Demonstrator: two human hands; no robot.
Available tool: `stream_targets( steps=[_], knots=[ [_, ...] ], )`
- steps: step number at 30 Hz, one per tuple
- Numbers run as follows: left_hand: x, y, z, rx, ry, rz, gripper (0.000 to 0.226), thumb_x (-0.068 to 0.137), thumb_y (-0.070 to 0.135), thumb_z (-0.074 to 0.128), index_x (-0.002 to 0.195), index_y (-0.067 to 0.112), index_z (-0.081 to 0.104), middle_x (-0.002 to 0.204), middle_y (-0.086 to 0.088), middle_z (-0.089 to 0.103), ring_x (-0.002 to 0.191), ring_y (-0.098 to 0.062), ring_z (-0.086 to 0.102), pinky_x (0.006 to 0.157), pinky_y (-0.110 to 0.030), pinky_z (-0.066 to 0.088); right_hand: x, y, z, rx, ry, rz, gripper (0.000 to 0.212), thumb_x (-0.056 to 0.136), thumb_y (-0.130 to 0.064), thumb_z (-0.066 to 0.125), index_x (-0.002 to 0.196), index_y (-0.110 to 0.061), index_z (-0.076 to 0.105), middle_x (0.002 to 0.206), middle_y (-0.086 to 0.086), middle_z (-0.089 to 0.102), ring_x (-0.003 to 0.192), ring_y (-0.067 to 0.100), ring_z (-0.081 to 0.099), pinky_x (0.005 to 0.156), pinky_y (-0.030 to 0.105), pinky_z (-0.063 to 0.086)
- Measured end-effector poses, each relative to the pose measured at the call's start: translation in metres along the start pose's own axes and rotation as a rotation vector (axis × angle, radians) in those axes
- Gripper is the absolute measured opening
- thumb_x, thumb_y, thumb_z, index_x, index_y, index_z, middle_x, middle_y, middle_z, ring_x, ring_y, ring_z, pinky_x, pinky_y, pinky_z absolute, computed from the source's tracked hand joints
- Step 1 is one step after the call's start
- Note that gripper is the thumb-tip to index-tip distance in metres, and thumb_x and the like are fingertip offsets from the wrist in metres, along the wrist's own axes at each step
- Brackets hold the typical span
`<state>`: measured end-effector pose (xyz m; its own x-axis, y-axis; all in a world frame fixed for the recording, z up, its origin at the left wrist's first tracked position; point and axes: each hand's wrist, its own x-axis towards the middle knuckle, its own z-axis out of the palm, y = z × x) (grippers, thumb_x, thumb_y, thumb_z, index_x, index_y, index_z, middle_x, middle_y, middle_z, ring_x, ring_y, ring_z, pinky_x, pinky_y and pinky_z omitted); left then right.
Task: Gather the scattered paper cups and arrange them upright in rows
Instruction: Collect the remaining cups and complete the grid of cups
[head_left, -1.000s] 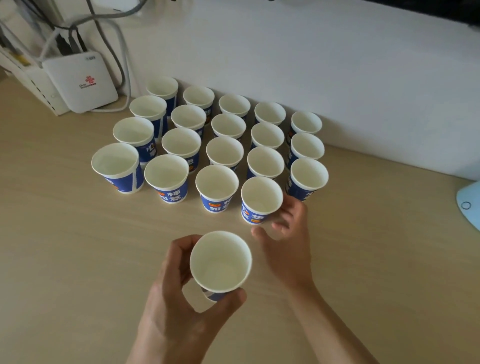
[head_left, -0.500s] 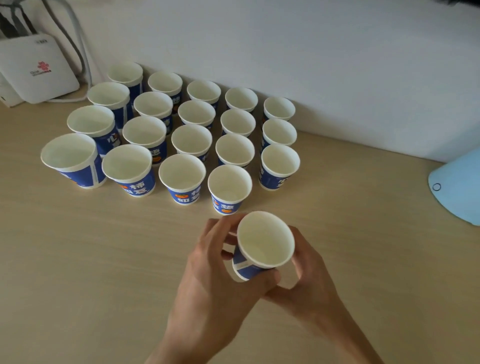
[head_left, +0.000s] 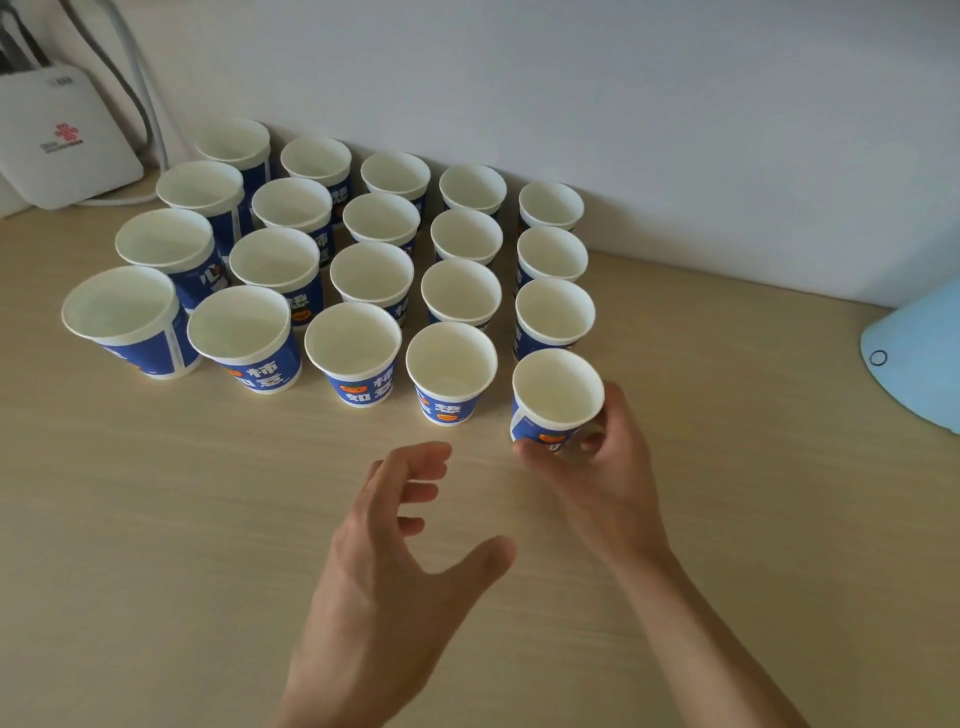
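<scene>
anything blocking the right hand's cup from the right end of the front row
Nothing visible. The right hand holds the cup tilted at that end spot, apart from the neighbouring cup, bare table around it.

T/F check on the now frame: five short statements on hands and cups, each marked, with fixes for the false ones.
1. The right hand grips the front-right cup. True.
2. The left hand holds a cup. False: it hovers open over the table and holds nothing.
3. All the cups in view have their mouths up. True.
4. The cups are stacked in one tower. False: they stand singly, in rows.
5. A white box sits at the far left, beside the back rows. True.
</scene>
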<state>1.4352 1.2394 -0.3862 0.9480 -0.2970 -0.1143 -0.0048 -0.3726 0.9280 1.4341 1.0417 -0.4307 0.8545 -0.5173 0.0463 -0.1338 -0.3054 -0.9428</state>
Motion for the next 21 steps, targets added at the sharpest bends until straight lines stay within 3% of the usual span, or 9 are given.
stream_targets(
  steps=[9,15,18,21],
  knots=[
    [-0.0048,-0.0042,-0.0050,-0.023,0.005,-0.049,0.059,0.055,0.048,0.080,0.111,0.043,0.059,0.112,0.030,0.064,0.108,0.007,0.060,0.091,-0.029,0.052,0.0068,0.0018,0.0049,0.028,0.035,-0.021,0.057,0.068,-0.014,0.086,0.116,-0.028,0.060,0.103,-0.015,0.071,0.090,0.009,0.069,0.076,0.017,0.053],
    [-0.0057,-0.0045,-0.0050,-0.033,-0.008,-0.060,0.061,0.054,0.049,0.080,0.111,0.043,0.060,0.110,0.028,0.065,0.108,0.005,0.061,0.091,-0.032,0.053,0.0097,0.0019,0.0069,0.011,0.044,-0.018,0.056,0.069,-0.015,0.086,0.117,-0.028,0.060,0.106,-0.010,0.072,0.096,0.017,0.068,0.084,0.036,0.057],
    [-0.0064,-0.0052,-0.0051,-0.038,-0.005,-0.061,0.067,0.047,0.059,0.074,0.111,0.043,0.061,0.109,0.028,0.066,0.106,0.005,0.062,0.090,-0.032,0.054,0.0085,0.0012,0.0074,-0.002,0.046,-0.023,0.060,0.069,-0.013,0.087,0.120,-0.027,0.058,0.109,-0.011,0.071,0.098,0.015,0.068,0.085,0.030,0.056],
    [-0.0110,-0.0051,-0.0045,-0.043,0.001,-0.062,0.068,0.045,0.061,0.072,0.110,0.044,0.061,0.107,0.030,0.066,0.105,0.005,0.062,0.087,-0.028,0.053,0.0057,0.0003,0.0049,-0.013,0.050,-0.021,0.066,0.069,-0.011,0.088,0.124,-0.028,0.055,0.113,-0.015,0.068,0.102,0.010,0.066,0.083,0.013,0.047]
  ],
)
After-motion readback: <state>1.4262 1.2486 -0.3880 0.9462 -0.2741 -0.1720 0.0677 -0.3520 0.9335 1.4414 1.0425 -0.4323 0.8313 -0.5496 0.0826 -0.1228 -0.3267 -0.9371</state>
